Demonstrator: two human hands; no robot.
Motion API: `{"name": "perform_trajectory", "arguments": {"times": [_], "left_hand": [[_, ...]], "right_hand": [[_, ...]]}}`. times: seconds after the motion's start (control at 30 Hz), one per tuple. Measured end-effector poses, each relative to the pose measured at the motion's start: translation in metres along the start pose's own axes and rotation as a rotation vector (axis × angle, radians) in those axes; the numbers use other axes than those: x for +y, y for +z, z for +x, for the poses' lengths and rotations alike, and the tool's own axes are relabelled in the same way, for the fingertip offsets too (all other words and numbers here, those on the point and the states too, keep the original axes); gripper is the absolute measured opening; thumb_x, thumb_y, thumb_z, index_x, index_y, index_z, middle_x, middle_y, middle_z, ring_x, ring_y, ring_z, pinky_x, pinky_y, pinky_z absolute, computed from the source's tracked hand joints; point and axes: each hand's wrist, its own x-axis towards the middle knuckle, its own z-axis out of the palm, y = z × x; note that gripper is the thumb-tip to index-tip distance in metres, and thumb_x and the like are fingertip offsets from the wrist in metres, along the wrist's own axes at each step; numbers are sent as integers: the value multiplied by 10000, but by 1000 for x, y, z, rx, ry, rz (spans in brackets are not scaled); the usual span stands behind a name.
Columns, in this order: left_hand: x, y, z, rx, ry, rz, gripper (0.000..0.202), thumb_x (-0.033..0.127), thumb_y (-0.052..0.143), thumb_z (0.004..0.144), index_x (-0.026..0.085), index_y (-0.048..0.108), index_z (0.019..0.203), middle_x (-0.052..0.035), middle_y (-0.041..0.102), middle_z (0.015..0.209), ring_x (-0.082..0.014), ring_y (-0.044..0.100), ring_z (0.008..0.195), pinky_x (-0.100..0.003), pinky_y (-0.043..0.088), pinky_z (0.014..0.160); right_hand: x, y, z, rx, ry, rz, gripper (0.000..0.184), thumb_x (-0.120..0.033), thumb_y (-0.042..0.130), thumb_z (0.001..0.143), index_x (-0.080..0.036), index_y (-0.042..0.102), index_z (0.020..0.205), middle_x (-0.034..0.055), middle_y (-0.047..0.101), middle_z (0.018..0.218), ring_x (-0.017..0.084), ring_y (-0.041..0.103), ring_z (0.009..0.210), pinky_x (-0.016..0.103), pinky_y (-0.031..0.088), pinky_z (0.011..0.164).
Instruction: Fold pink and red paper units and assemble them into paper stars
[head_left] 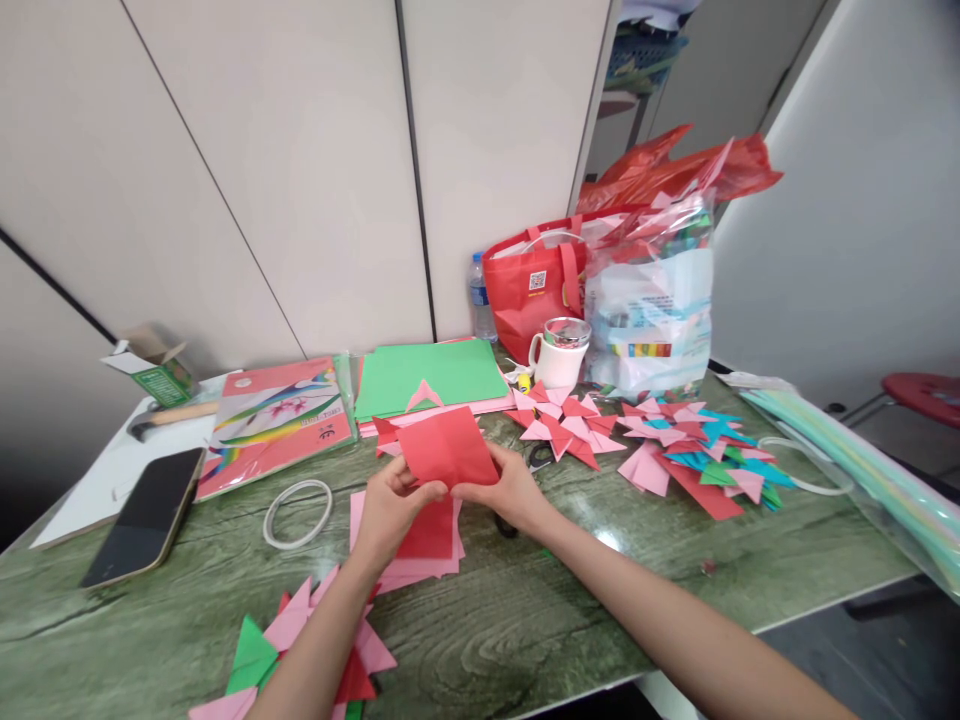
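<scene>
Both my hands hold one red square sheet of paper (445, 448) a little above the green table (525, 620). My left hand (391, 505) pinches its lower left edge, fingers closed. My right hand (504, 490) grips the lower right edge, fingers closed too. Under the hands lies a small stack of pink and red sheets (424, 545). Black scissors (537, 457) lie just behind my right hand, partly hidden.
Folded paper pieces lie in piles at right (675, 450) and at the front left (300, 650). A green paper stack (427, 375), a paper pack (281, 420), a phone (146, 515), a tape ring (298, 513), a mug (559, 355), a red bag (529, 285) and plastic bags (652, 300) stand around.
</scene>
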Motion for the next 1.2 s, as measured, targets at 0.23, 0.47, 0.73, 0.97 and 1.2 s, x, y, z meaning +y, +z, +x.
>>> {"name": "perform_trajectory", "arguments": {"times": [0.23,0.47,0.73,0.97,1.2], "left_hand": [[-3,0,0,4,-31,-80,291,277,735,635,133,675,881,-74,739,822,-196,674,673,-309,539,670],[-4,-1,1,86,-70,-73,339,296,749,613,117,677,891,-110,734,888,-236,683,741,-337,540,689],[-8,2,-1,38,-12,-1,270,280,725,650,133,693,874,-84,736,869,-224,667,772,-301,519,689],[-5,1,-1,-83,-54,-155,299,257,710,679,154,693,960,-80,730,933,-229,673,820,-347,515,782],[-7,1,0,-51,-97,-187,325,277,725,651,130,699,939,-96,737,894,-247,681,796,-367,530,762]], "right_hand": [[2,0,0,20,-25,-14,388,-293,763,575,-159,627,913,30,671,851,211,597,769,312,475,685],[1,3,-1,-81,-58,12,243,-290,637,721,-159,588,920,34,651,880,187,604,805,293,474,712],[1,7,-6,18,-2,-90,542,-282,777,542,-156,585,1033,58,677,972,235,614,873,355,491,779],[0,6,-4,57,54,-74,388,-295,770,549,-121,651,875,49,707,822,222,632,735,316,507,667],[-2,7,-4,65,61,-35,391,-269,776,538,-119,662,881,53,712,845,222,639,755,320,519,687]]}}
